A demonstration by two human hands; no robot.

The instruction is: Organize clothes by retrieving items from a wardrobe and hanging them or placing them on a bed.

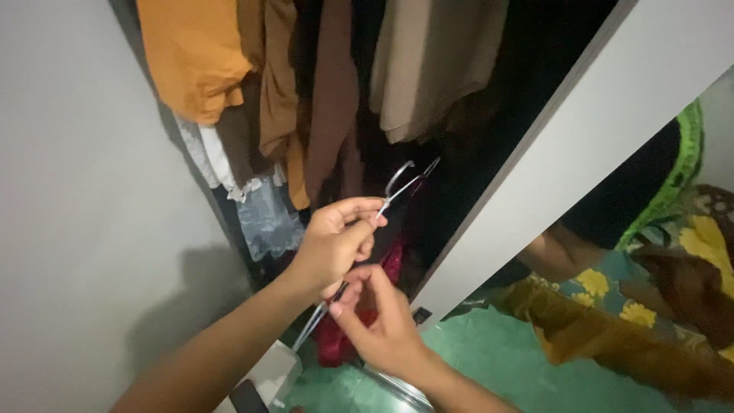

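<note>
- So, left hand (334, 243) is pinched around the neck of a silver wire hanger (386, 200), hook pointing up toward the hanging clothes (329, 84).
- Right hand (380, 321) sits just below, fingers closed on the hanger's lower wire.
- Red garment (336, 340) bunched low in the wardrobe, right behind both hands.

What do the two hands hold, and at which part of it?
A thin metal wire hanger: the left hand grips it just below the hook, and the right hand pinches its wire lower down.
</note>
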